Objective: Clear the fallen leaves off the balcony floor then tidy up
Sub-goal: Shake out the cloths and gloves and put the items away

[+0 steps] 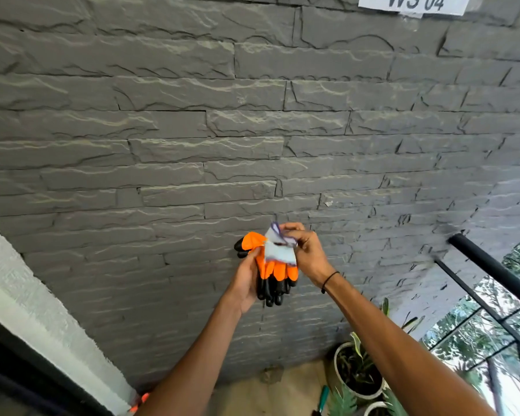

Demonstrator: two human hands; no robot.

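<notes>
Gloves (275, 270), orange with black fingertips and pale cuffs, hang bunched in mid-air before the grey stone wall (192, 130). Left hand (246, 280) grips them from below, fingers curled round the bundle; right hand (305, 250) pinches a pale cuff at the top. Near right stand potted plants (357, 370) and a black railing (493, 265). Far up the wall hangs a paper sign (415, 3).

Two bare forearms are being shown, no sleeves being seen on either. A thin black cord bracelet (330, 280) is being worn at the right wrist, a small knot or bead hanging from it. Nothing is being worn on the left hand (244, 283) or the right hand (308, 252); no rings or watch are being seen.
</notes>
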